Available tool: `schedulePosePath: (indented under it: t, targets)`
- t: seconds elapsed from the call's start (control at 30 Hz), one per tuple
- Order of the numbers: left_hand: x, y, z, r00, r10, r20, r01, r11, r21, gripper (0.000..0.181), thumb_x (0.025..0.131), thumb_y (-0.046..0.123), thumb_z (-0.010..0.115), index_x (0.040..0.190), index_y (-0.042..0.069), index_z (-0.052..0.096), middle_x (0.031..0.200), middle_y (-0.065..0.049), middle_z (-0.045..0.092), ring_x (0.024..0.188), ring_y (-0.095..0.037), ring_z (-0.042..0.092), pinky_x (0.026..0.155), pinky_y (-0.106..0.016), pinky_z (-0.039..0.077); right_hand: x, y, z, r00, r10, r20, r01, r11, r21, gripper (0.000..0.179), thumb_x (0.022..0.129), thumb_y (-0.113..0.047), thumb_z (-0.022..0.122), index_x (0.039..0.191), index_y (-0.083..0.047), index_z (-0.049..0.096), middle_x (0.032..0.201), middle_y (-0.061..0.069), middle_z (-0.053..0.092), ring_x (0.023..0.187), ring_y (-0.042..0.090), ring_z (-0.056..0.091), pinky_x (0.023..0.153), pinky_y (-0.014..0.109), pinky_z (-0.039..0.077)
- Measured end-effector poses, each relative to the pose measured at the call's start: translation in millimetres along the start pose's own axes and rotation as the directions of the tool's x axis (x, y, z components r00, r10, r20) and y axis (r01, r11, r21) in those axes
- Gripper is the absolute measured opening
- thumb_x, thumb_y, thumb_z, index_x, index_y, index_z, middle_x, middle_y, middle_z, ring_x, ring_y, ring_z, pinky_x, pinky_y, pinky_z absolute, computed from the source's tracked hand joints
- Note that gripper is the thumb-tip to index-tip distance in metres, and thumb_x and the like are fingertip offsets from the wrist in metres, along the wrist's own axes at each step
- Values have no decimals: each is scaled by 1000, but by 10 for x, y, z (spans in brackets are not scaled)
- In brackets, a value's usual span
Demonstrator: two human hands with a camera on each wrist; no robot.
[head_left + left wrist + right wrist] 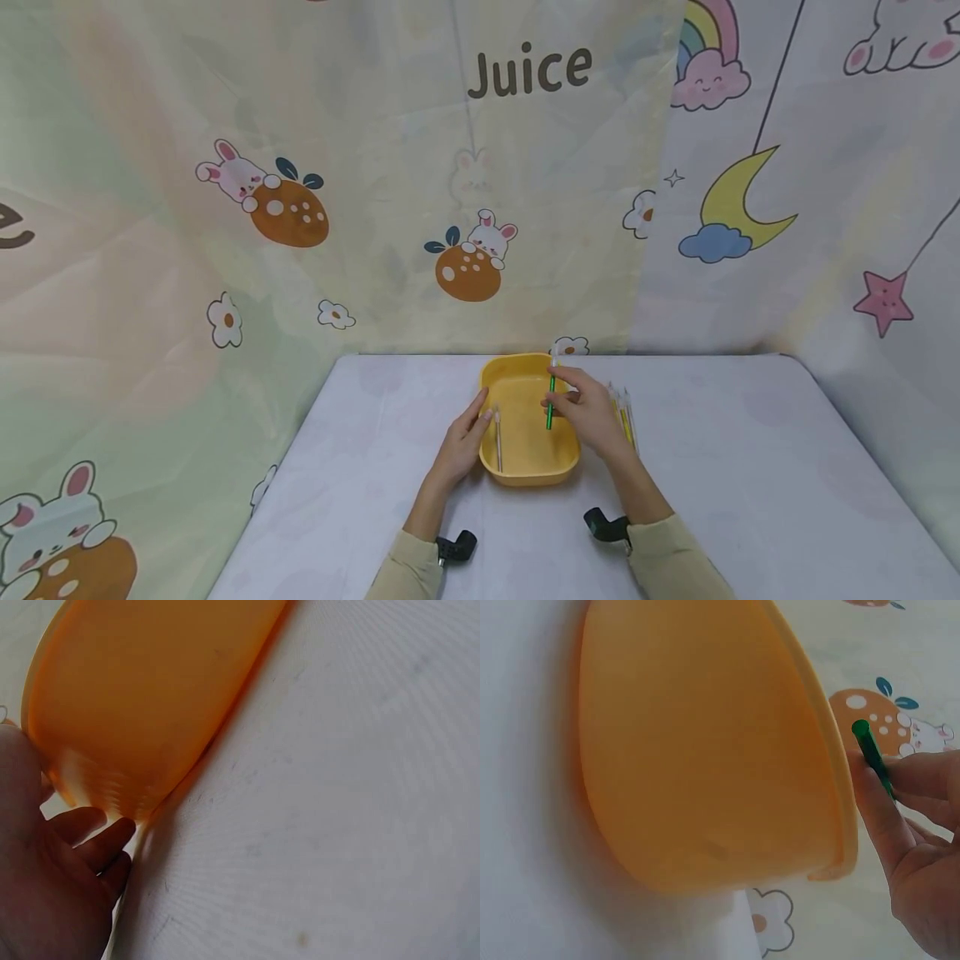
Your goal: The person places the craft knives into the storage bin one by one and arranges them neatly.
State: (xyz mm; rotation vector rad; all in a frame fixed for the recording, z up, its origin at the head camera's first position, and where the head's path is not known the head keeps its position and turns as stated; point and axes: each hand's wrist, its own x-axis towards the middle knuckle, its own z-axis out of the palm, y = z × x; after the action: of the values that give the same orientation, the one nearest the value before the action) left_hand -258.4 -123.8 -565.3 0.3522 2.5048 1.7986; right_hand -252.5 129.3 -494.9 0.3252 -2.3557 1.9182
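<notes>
A yellow plastic tray (525, 480) with rounded corners and raised walls sits on the table. My left hand (459, 443) grips its left rim; in the left wrist view, several fingers (105, 844) lie against the outer wall. Over the tray's right side, my right hand (592, 412) pinches a slim green stick (551, 400) with a pale upper end, like a pen or a brush. It stands nearly upright; the right wrist view shows the round lower end of the green stick (861, 727). A thin pale stick (498, 442) lies inside the tray along its left wall.
Several slim sticks (624, 417), some yellow and some pale, lie on the table just right of the tray, partly behind the right hand and forearm. The white-covered table (750, 492) meets a printed cloth backdrop (390, 275) behind the tray.
</notes>
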Motion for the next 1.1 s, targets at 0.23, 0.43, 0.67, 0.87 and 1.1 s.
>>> schedulePosePath:
  t: [0.23, 0.43, 0.67, 0.87, 1.1]
  targets:
    - [3, -12, -3, 1000, 10, 3, -10, 1000, -8, 56, 111, 40, 48, 163, 24, 36, 168, 5, 34, 159, -22, 27, 131, -49, 21, 2, -37, 102, 1000, -18, 9, 18, 999, -47, 50, 96, 3, 70, 145, -3, 58, 137, 19, 59, 96, 35, 77, 77, 33, 66]
    - [0, -4, 1, 1000, -4, -10, 4, 1000, 12, 55, 111, 41, 47, 163, 27, 37, 167, 6, 36, 158, -21, 29, 130, -49, 23, 11, -70, 179, 1000, -6, 9, 7, 996, -93, 49, 96, -3, 73, 143, -6, 62, 136, 15, 61, 102, 39, 74, 76, 39, 66]
    - [-16, 32, 8, 1000, -10, -9, 10, 1000, 11, 54, 112, 40, 46, 163, 27, 36, 167, 7, 36, 158, -21, 29, 130, -50, 23, 22, -57, 257, 1000, -22, 4, 22, 991, -133, 48, 96, -1, 72, 142, -4, 62, 140, 18, 60, 102, 29, 73, 76, 38, 67]
    - [-2, 16, 5, 1000, -10, 2, 10, 1000, 12, 54, 112, 38, 45, 164, 26, 34, 168, 6, 34, 159, -20, 27, 131, -49, 22, 32, -32, 318, 1000, 0, 1, 0, 988, -157, 48, 95, -1, 73, 142, -3, 62, 139, 19, 60, 99, 26, 73, 73, 34, 66]
    - [8, 11, -1, 1000, -19, 6, 19, 1000, 20, 53, 112, 36, 45, 164, 28, 35, 168, 6, 34, 158, -20, 28, 130, -49, 23, 52, -38, 411, 1000, -8, 5, 8, 982, -189, 50, 91, 2, 76, 139, -1, 64, 141, 18, 62, 96, 25, 72, 69, 27, 64]
